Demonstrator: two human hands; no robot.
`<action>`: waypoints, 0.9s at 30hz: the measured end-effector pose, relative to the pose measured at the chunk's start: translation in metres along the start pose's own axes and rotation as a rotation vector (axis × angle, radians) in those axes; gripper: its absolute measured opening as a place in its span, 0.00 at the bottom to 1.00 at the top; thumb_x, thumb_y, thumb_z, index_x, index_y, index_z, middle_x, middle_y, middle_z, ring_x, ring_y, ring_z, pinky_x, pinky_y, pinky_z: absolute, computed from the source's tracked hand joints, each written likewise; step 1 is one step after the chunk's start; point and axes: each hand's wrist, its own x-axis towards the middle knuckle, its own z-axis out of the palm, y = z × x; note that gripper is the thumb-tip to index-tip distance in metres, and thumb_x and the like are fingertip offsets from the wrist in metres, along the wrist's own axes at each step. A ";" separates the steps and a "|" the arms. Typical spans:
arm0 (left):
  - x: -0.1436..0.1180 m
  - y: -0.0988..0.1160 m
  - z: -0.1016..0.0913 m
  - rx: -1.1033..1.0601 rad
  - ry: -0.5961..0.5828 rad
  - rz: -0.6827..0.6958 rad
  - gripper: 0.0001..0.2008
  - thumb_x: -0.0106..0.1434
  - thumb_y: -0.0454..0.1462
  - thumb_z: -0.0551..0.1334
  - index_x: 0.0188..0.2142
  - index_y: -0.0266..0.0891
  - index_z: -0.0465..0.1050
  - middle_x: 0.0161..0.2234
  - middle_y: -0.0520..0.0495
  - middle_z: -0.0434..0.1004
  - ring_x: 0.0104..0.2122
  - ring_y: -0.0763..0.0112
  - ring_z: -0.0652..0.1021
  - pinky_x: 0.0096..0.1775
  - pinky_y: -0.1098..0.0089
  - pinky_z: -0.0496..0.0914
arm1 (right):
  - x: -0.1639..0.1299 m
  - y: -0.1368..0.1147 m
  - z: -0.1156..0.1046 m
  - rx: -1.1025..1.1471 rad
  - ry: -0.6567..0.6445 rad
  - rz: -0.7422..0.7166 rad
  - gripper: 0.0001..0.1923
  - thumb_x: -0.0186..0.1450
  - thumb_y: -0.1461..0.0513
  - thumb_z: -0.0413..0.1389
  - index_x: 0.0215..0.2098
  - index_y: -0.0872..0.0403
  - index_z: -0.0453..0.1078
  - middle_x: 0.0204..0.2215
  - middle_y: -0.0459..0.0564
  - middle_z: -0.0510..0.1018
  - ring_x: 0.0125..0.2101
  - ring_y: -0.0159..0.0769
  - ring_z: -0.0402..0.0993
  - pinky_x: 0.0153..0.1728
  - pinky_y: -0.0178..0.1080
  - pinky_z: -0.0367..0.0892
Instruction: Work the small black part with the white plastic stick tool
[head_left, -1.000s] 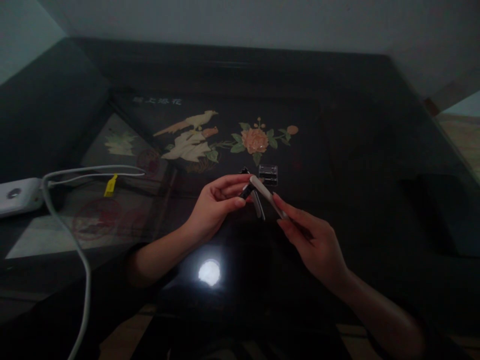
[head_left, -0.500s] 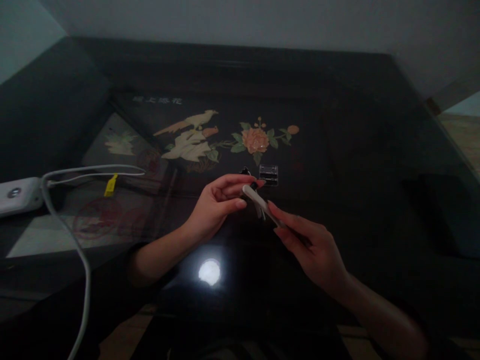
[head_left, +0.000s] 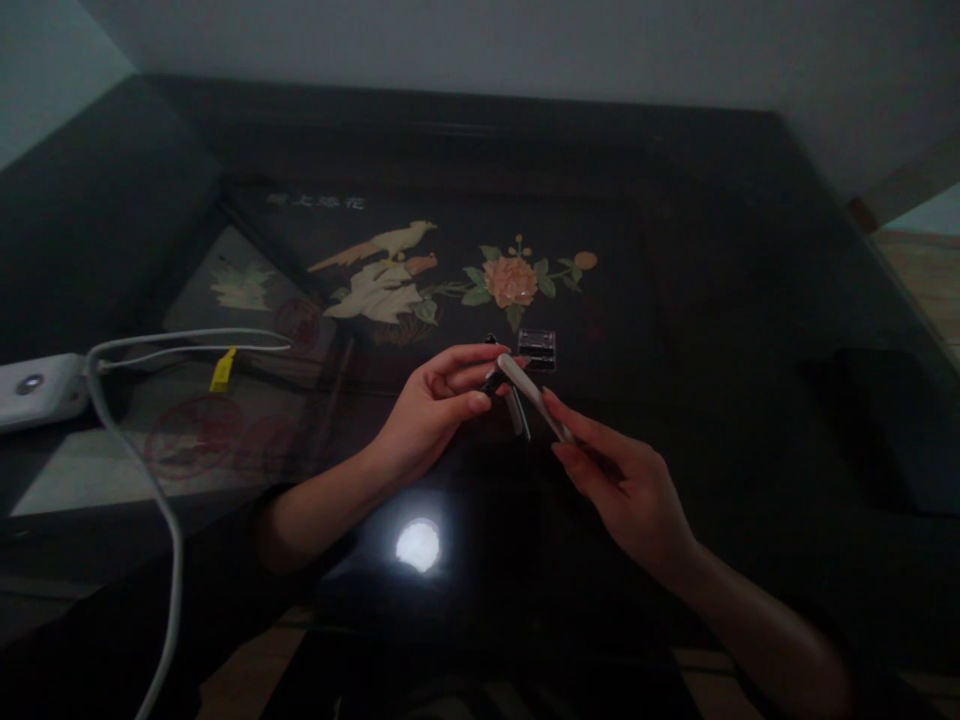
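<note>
Above dark table (head_left: 675,300): left hand (head_left: 431,410) pinches small dark piece (head_left: 493,381), right hand (head_left: 622,485) grips pale tool (head_left: 529,392), possibly tweezers.

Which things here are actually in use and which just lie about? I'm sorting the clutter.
In use:
left hand, pinching a small black piece
right hand, holding a white stick

Lying about:
clear box
white cable
yellow tag
white charger

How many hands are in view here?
2. The left hand pinches a small dark piece; the right hand holds a pale slim tool beside it. No other hands show.
</note>
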 end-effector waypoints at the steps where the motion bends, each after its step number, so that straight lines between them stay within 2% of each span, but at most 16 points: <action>1: 0.000 0.000 0.000 0.001 0.001 0.005 0.22 0.46 0.39 0.78 0.41 0.40 0.80 0.40 0.44 0.85 0.39 0.66 0.83 0.45 0.71 0.74 | 0.000 0.000 0.000 0.008 -0.009 -0.006 0.23 0.68 0.68 0.54 0.59 0.45 0.69 0.54 0.47 0.78 0.51 0.41 0.78 0.52 0.45 0.75; 3: 0.001 0.001 0.001 -0.004 -0.006 0.017 0.21 0.46 0.38 0.78 0.41 0.40 0.80 0.40 0.45 0.85 0.41 0.65 0.83 0.45 0.71 0.74 | -0.001 -0.002 0.001 0.023 -0.025 -0.019 0.24 0.67 0.68 0.55 0.59 0.44 0.69 0.54 0.47 0.78 0.51 0.41 0.78 0.52 0.44 0.75; 10: 0.002 0.001 0.000 -0.024 -0.043 0.045 0.20 0.48 0.38 0.77 0.41 0.40 0.80 0.39 0.45 0.86 0.37 0.69 0.83 0.43 0.73 0.75 | -0.003 -0.007 0.003 0.067 -0.079 -0.076 0.27 0.66 0.70 0.55 0.60 0.41 0.68 0.54 0.45 0.78 0.51 0.39 0.78 0.50 0.42 0.76; 16: 0.001 0.001 0.001 -0.017 -0.015 0.018 0.20 0.47 0.39 0.78 0.41 0.41 0.80 0.40 0.45 0.86 0.41 0.66 0.83 0.45 0.72 0.74 | -0.001 -0.003 0.001 -0.006 -0.019 -0.048 0.25 0.67 0.68 0.55 0.60 0.41 0.69 0.54 0.46 0.78 0.49 0.40 0.80 0.48 0.43 0.77; 22: 0.001 -0.001 0.000 -0.033 -0.004 0.012 0.22 0.45 0.40 0.79 0.40 0.40 0.80 0.36 0.48 0.85 0.34 0.72 0.82 0.42 0.76 0.74 | 0.002 0.000 -0.001 -0.043 0.028 0.008 0.22 0.68 0.67 0.54 0.59 0.45 0.70 0.54 0.47 0.78 0.51 0.42 0.79 0.51 0.47 0.75; 27: 0.000 0.000 0.000 -0.050 -0.023 0.014 0.21 0.45 0.39 0.78 0.40 0.41 0.81 0.35 0.49 0.86 0.33 0.74 0.82 0.41 0.78 0.75 | 0.001 0.001 0.000 -0.029 0.031 0.004 0.23 0.68 0.67 0.54 0.59 0.44 0.70 0.54 0.46 0.78 0.51 0.41 0.79 0.51 0.45 0.76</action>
